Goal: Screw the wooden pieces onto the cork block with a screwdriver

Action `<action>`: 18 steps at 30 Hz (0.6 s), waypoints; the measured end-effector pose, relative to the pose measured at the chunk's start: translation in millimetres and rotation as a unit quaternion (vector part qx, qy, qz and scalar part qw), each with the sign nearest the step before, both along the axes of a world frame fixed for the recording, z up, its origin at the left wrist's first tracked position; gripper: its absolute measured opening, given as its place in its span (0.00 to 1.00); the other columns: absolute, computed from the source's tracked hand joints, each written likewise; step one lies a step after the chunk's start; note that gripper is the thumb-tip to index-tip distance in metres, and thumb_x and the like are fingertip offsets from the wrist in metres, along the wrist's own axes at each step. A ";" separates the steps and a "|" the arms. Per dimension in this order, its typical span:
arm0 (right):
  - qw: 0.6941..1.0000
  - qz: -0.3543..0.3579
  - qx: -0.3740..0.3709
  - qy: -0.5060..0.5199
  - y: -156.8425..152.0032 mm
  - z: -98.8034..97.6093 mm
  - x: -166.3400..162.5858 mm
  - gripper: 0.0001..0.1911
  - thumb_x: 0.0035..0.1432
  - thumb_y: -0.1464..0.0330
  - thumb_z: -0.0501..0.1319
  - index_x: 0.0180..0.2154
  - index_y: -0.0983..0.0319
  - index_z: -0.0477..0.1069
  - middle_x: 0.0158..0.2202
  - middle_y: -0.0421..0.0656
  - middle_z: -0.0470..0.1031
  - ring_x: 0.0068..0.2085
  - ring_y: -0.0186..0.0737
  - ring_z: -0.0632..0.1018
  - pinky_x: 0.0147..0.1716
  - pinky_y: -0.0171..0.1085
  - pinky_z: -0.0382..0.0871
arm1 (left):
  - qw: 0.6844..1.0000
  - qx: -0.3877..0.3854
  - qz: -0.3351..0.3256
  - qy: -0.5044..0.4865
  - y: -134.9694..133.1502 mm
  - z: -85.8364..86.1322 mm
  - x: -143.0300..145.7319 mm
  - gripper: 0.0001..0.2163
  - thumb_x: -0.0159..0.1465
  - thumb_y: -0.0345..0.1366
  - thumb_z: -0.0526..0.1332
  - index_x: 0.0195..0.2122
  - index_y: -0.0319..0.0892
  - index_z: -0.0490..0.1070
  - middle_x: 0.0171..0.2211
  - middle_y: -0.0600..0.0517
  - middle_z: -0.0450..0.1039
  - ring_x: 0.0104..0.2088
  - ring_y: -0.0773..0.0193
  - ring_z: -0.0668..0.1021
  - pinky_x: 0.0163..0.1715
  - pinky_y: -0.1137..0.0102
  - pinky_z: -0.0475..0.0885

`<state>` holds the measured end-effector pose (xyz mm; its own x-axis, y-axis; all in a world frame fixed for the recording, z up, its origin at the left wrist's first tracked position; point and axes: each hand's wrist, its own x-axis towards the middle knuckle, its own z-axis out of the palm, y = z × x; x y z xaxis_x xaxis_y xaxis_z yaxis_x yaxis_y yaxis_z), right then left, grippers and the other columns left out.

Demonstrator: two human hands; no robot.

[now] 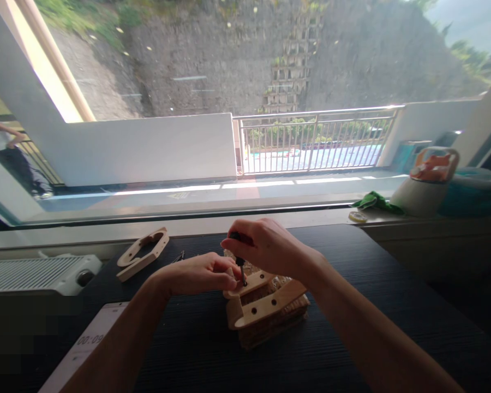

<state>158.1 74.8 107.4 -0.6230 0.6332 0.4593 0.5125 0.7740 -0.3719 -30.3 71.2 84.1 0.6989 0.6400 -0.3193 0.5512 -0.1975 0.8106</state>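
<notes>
My right hand (272, 245) is closed around the dark handle of a screwdriver (240, 262), held nearly upright. Its metal shaft points down at a hole in a light wooden piece (258, 311) with several dark holes along its two arms. That piece rests on a rough brown block (270, 327), perhaps layered cardboard. Beside the screwdriver's tip, my left hand (202, 273) has its fingers pressed together at the wood's left end. Whatever lies between those fingertips is hidden.
On the black table (188, 349), another wooden piece (141, 255) lies at the back left, with small dark metal parts (179, 256) nearby. A phone (94, 338) showing a timer lies at left. The sill holds a green cloth (376, 203) and tape roll (357, 216).
</notes>
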 end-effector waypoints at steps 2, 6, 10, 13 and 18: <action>1.000 -0.004 0.010 -0.005 -0.7 -0.3 -1.4 0.13 0.61 0.61 0.52 0.34 0.62 0.70 0.21 0.36 0.66 0.23 0.27 0.60 0.24 0.31 0.49 | 1.000 0.004 -0.006 -0.008 0.1 -0.7 -0.2 0.12 0.59 0.36 0.57 0.41 0.38 0.74 0.39 0.53 0.73 0.39 0.62 0.71 0.40 0.73 0.63; 1.000 -0.008 0.023 -0.008 -0.3 -0.2 -2.1 0.11 0.61 0.65 0.50 0.37 0.60 0.70 0.23 0.36 0.66 0.24 0.28 0.60 0.26 0.31 0.50 | 0.999 0.021 -0.013 -0.021 -0.3 -1.0 0.1 0.11 0.59 0.36 0.56 0.38 0.38 0.74 0.36 0.54 0.71 0.36 0.65 0.70 0.37 0.74 0.62; 1.000 0.013 0.006 -0.009 -1.0 0.5 -3.0 0.11 0.61 0.64 0.50 0.38 0.60 0.69 0.22 0.36 0.65 0.23 0.28 0.59 0.25 0.30 0.50 | 1.000 0.004 0.013 -0.021 -2.7 -0.1 0.6 0.09 0.58 0.35 0.57 0.34 0.37 0.75 0.35 0.54 0.71 0.35 0.66 0.69 0.36 0.75 0.62; 1.000 0.025 0.003 -0.009 -1.9 0.6 -4.0 0.11 0.61 0.67 0.49 0.40 0.60 0.69 0.23 0.36 0.66 0.23 0.28 0.60 0.26 0.30 0.51 | 0.999 -0.008 0.026 -0.021 -4.1 0.2 0.9 0.09 0.58 0.34 0.57 0.34 0.36 0.75 0.33 0.54 0.70 0.34 0.66 0.69 0.36 0.75 0.62; 1.000 0.011 -0.002 0.006 1.4 -1.2 -2.1 0.11 0.61 0.67 0.50 0.39 0.60 0.69 0.24 0.37 0.68 0.25 0.28 0.63 0.27 0.30 0.52 | 0.999 0.017 0.001 -0.034 -3.4 1.0 1.8 0.11 0.59 0.33 0.56 0.39 0.37 0.75 0.35 0.53 0.70 0.36 0.64 0.69 0.37 0.75 0.63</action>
<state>155.9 76.2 106.2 -0.6309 0.6218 0.4641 0.4908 0.7831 -0.3819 -28.5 67.9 85.1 0.7170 0.6509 -0.2494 0.4954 -0.2241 0.8393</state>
